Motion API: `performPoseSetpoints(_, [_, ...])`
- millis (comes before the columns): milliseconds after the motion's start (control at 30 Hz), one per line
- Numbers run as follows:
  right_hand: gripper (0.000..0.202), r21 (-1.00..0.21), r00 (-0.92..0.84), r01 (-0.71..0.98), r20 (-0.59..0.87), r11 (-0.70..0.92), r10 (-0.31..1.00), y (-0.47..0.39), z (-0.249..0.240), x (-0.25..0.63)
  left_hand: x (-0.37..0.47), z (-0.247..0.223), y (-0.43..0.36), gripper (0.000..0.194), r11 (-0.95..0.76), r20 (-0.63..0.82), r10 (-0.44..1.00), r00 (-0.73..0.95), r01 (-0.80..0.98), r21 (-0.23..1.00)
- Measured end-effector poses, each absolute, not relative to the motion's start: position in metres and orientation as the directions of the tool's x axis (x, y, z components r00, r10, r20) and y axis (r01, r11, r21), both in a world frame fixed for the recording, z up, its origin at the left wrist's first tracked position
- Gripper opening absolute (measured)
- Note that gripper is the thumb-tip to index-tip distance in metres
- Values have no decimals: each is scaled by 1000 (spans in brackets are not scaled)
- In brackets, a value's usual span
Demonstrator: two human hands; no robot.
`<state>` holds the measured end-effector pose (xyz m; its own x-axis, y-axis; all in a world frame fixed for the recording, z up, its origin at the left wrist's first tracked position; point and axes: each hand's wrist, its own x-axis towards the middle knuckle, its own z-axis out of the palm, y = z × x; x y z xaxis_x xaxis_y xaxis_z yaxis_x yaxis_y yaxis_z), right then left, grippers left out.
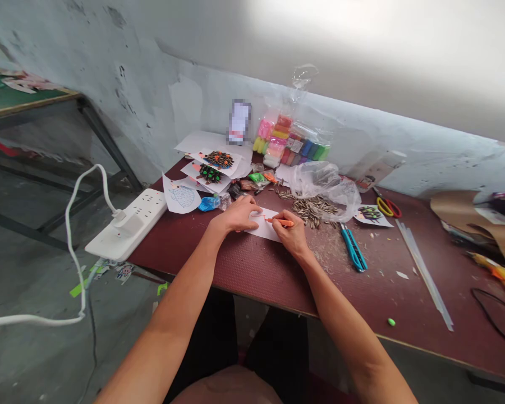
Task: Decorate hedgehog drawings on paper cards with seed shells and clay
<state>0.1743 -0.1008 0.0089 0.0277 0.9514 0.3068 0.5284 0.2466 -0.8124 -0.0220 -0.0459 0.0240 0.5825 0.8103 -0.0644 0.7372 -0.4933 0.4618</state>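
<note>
1. Left hand (240,215) rests palm down on the paper (264,230), thumb apart from loosely curved fingers.
2. Right hand (293,233) grips the pen (283,223), its tip at the paper's orange lines.
3. The paper lies set back from the tabletop's (252,264) front edge.
4. Seeds (313,211) lie toward the back edge; the cutter (353,249) sits apart, rightward.
5. The colour pack's label (295,146) is too small to read.

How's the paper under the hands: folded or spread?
Spread: paper lies flat on the table, left hand on it, right hand holding an orange pen.

Orange pen (285,223); white paper (263,229); maroon tabletop (252,272); teal cutter (353,248)
</note>
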Motion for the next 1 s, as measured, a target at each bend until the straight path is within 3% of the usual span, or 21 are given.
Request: performPoseSetpoints(1000, [23, -770, -25, 574, 325, 280, 945, -106, 10, 172, -20, 33, -49, 57, -486, -108, 804, 584, 751, 448])
